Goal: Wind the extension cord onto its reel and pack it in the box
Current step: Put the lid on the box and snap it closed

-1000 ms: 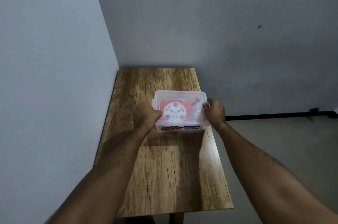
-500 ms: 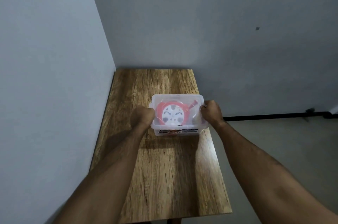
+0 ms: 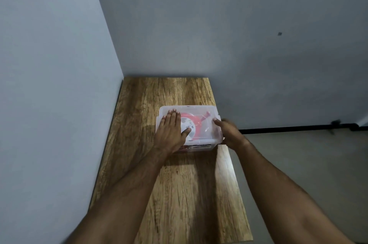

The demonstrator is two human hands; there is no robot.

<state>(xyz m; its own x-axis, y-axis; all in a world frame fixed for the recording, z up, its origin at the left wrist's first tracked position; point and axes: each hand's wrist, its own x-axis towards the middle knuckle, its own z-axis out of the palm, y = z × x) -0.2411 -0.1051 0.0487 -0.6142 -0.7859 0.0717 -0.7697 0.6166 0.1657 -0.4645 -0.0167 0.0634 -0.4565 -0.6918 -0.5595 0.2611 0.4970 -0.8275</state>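
- Grey walls meet in a corner behind a narrow wooden bench.
- Left hand lies flat, grip open, fingers spread on the clear box lid.
- Inside, the red cord reel sits packed.
- Right hand cups the box's right end; grip partly curled.
- Pressing evenly on both sides should seat the lid.

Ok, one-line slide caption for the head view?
Left hand flat on the clear box's lid, right hand at its side, red cord reel packed inside.
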